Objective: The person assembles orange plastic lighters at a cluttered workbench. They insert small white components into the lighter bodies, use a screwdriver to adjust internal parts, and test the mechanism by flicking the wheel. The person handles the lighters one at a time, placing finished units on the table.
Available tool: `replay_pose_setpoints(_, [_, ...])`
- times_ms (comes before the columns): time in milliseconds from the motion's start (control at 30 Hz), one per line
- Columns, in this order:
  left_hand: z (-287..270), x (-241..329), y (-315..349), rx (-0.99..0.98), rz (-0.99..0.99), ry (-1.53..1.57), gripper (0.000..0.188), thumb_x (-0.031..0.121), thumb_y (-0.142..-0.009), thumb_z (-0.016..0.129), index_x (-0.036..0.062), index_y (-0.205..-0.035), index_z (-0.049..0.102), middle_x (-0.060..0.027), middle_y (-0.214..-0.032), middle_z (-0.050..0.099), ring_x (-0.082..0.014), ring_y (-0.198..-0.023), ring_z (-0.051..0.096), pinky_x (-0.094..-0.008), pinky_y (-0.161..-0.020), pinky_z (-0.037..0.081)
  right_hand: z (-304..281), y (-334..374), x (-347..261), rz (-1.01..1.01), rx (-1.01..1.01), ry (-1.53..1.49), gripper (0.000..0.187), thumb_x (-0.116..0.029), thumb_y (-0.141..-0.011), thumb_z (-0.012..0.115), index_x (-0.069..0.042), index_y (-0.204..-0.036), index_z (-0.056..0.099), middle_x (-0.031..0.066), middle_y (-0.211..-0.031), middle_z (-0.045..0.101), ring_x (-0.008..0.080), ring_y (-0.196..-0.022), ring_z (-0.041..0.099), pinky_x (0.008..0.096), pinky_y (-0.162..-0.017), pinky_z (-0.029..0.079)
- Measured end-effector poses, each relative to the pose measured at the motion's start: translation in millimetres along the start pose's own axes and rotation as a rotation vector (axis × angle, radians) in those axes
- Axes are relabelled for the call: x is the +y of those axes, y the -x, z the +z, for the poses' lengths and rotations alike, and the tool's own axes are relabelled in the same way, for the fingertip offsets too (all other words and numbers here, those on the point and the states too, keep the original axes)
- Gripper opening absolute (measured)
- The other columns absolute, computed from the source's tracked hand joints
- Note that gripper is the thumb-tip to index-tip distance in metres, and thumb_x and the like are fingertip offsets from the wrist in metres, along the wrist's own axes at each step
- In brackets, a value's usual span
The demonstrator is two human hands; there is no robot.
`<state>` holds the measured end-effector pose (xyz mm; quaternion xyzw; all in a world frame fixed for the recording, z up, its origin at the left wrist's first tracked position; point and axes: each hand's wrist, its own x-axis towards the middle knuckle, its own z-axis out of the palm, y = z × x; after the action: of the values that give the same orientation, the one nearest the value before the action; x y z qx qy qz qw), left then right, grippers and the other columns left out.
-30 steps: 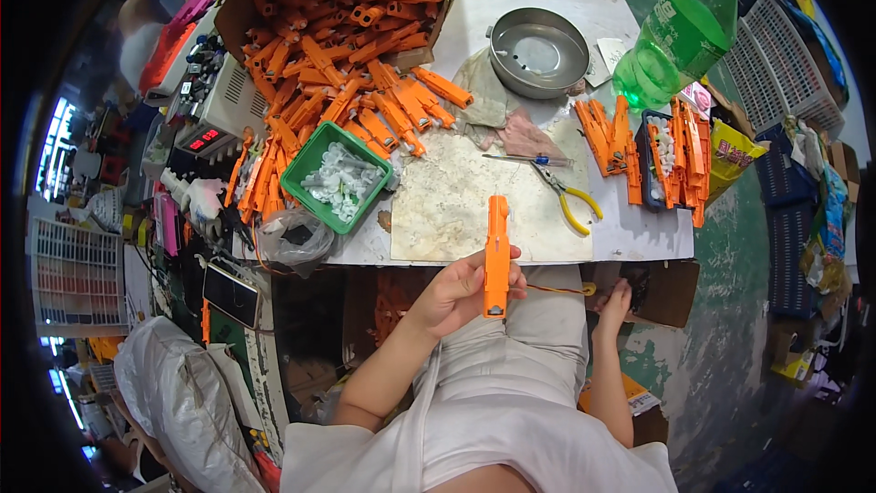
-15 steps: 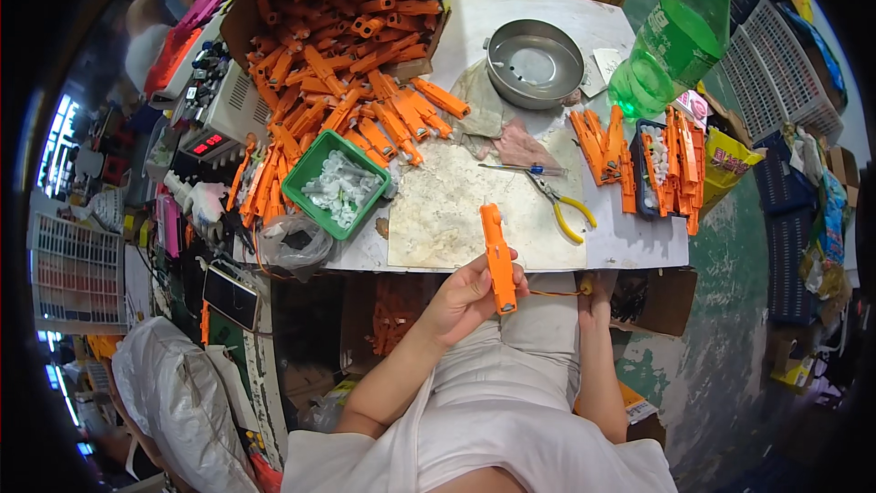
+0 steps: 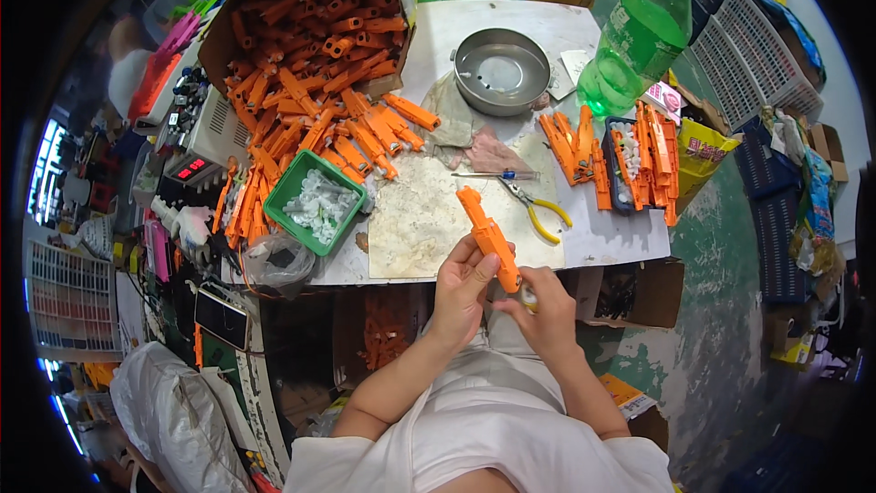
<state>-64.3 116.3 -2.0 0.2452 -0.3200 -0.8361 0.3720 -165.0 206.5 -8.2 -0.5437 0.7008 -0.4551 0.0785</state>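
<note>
My left hand (image 3: 459, 297) grips a long orange plastic housing (image 3: 490, 239) above my lap, at the table's front edge. The housing is tilted, its lower end toward my right hand. My right hand (image 3: 545, 312) is closed at that lower end, around a small yellow-handled tool (image 3: 528, 298). Its fingers hide most of the tool, so the exact kind is unclear. Pliers with yellow handles (image 3: 545, 219) and a thin screwdriver (image 3: 511, 175) lie on the table just beyond.
A large box (image 3: 406, 14) spills orange housings (image 3: 365, 141) over the left of the table. Nearby stands a green bin (image 3: 354, 236) of whitish plastic pieces (image 3: 319, 201). A metal bowl (image 3: 500, 108), green bottle (image 3: 639, 32) and dark bin (image 3: 620, 205) with more housings stand right.
My right hand has come up from beside my right leg to the housing's lower end, bringing the yellow-handled tool. The left hand has tilted the housing. The whole view has shifted slightly.
</note>
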Motion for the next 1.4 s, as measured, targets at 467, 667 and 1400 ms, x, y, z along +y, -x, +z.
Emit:
replay_pose_setpoints(467, [-2, 3, -23, 0.157, 0.175, -0.122, 0.036, 0.007, -0.088, 0.065, -0.0023, -0.118, 0.048, -0.0083, -0.106, 0.059, -0.0126, -0.099, 0.058, -0.0247, -0.087, 0.048, 22, -39, 6, -0.136, 0.065, 0.226, 0.027, -0.028, -0.071, 0.076, -0.008, -0.079, 0.058, 0.0043, -0.065, 0.054, 0.0208, -0.052, 0.057, 0.0318, -0.045, 0.045])
replay_pose_setpoints(667, [-12, 1, -46, 0.144, 0.301, -0.427, 0.046, 0.016, -0.087, 0.067, -0.0022, -0.123, 0.046, -0.0097, -0.109, 0.058, -0.0160, -0.104, 0.055, -0.0287, -0.091, 0.043, 24, -58, 17, -0.155, 0.066, 0.243, 0.023, -0.026, -0.074, 0.073, -0.007, -0.076, 0.060, 0.0052, -0.064, 0.056, 0.0224, -0.052, 0.058, 0.0331, -0.045, 0.045])
replay_pose_setpoints(1400, [-46, -23, -59, 0.052, 0.348, -0.510, 0.070, 0.021, -0.092, 0.058, -0.0040, -0.145, 0.019, -0.0133, -0.099, 0.068, -0.0117, -0.092, 0.063, -0.0251, -0.079, 0.049, 49, -58, 23, -0.106, -0.041, 0.134, 0.018, -0.014, -0.071, 0.073, -0.003, -0.078, 0.060, 0.0108, -0.069, 0.060, 0.0284, -0.056, 0.060, 0.0373, -0.050, 0.046])
